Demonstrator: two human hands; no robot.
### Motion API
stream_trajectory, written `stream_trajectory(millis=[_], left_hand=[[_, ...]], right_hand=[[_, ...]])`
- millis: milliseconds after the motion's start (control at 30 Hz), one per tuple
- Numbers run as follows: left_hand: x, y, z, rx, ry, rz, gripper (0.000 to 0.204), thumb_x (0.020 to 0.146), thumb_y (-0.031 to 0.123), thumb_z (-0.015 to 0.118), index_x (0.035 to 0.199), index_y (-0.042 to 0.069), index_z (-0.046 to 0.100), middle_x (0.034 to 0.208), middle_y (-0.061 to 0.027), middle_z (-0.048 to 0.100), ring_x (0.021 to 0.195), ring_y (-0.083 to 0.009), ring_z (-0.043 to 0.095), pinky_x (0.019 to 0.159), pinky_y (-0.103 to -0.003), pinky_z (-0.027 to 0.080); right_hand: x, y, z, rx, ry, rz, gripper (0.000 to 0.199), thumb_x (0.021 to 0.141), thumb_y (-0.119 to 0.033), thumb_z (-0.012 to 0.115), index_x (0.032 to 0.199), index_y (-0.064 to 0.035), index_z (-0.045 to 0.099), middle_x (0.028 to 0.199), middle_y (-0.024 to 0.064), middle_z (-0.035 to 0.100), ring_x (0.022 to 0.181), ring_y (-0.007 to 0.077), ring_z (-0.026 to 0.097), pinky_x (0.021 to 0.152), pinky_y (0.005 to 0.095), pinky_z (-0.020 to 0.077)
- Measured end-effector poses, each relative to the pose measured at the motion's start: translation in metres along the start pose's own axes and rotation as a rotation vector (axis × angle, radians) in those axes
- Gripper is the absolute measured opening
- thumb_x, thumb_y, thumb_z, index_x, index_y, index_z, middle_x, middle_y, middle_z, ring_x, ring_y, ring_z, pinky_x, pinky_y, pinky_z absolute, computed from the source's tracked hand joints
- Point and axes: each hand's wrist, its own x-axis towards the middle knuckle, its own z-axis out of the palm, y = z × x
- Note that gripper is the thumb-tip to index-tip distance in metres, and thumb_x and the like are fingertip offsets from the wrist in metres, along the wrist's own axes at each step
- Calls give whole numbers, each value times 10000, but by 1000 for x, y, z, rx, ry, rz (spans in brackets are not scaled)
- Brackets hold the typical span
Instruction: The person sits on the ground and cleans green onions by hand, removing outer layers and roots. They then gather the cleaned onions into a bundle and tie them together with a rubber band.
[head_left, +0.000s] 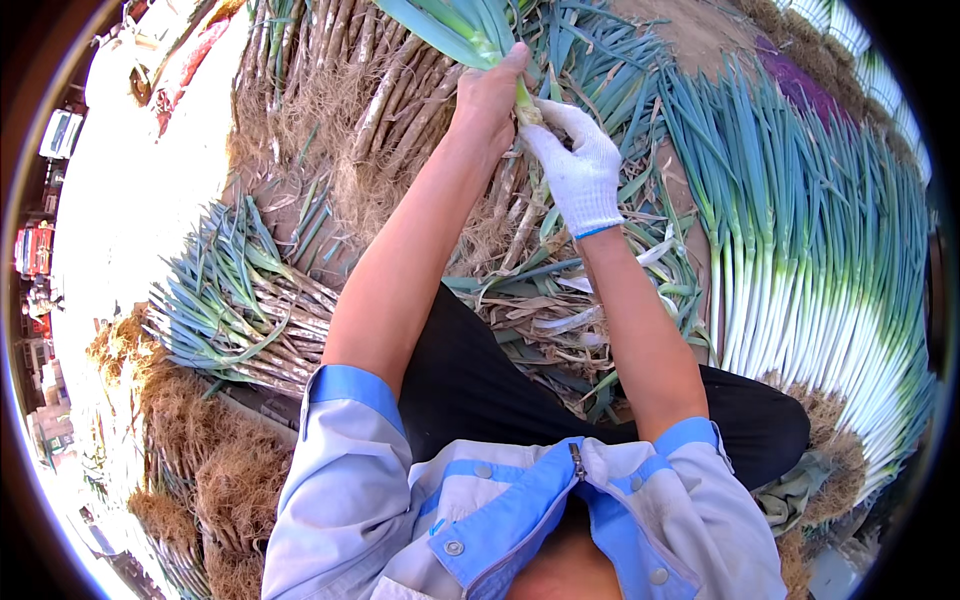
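Note:
My bare left hand [488, 98] is closed around a large green onion [470, 42] at the top middle. Its broad green leaves point up and away to the left, and its pale stalk comes out below the fist. My right hand [580, 170], in a white knitted glove with a blue cuff edge, pinches the stalk just under the left hand. The glove hides the stalk's lower end. Beyond and left of my hands lies a heap of brown-skinned, soil-stained green onions [395, 100] with shaggy roots.
Clean green onions [790, 260] with white stalks lie in a long row on the right. Stripped leaves and dry skins [560, 320] litter the ground between my folded legs [455, 370] and hands. More unpeeled onions [240, 310] and root clumps [240, 480] lie on the left.

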Motion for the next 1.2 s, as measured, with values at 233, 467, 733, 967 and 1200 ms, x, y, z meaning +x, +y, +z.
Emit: stream_trajectory(millis=[233, 467, 733, 967, 1200], left_hand=[[11, 14, -7, -74, -96, 17, 206, 937, 203, 704, 993, 26, 614, 765, -77, 599, 676, -190, 563, 603, -362, 485], [4, 13, -11, -65, -34, 27, 176, 938, 187, 695, 983, 43, 603, 755, -62, 593, 665, -178, 562, 597, -348, 486], [-12, 9, 8, -17, 8, 7, 180, 948, 199, 681, 971, 38, 604, 752, -60, 596, 635, -168, 543, 585, -333, 460], [19, 34, -31, -123, 32, 82, 200, 972, 208, 653, 1038, 35, 576, 772, -92, 583, 672, -204, 533, 628, -361, 489], [26, 55, -57, -135, 31, 138, 204, 970, 190, 652, 1065, 39, 553, 788, -102, 589, 692, -222, 552, 658, -379, 507]], right_hand=[[4, 3, -14, 186, 8, 277, 136, 889, -120, 684, 941, 3, 707, 796, 76, 695, 704, 123, 630, 691, 275, 511], [4, -24, 3, -205, 3, -226, 262, 767, -138, 787, 994, -79, 671, 873, 116, 634, 803, 314, 634, 723, 391, 531], [-7, -7, 6, -319, 217, -494, 189, 745, -48, 757, 869, -83, 619, 821, 105, 586, 785, 335, 599, 680, 427, 490], [-26, -6, -21, -129, -62, -192, 189, 751, 3, 743, 863, -24, 593, 812, 149, 587, 750, 342, 613, 685, 407, 501], [-24, 20, -94, -270, -509, 263, 261, 799, -155, 746, 1003, -28, 644, 916, 98, 651, 815, 182, 619, 776, 329, 509]])
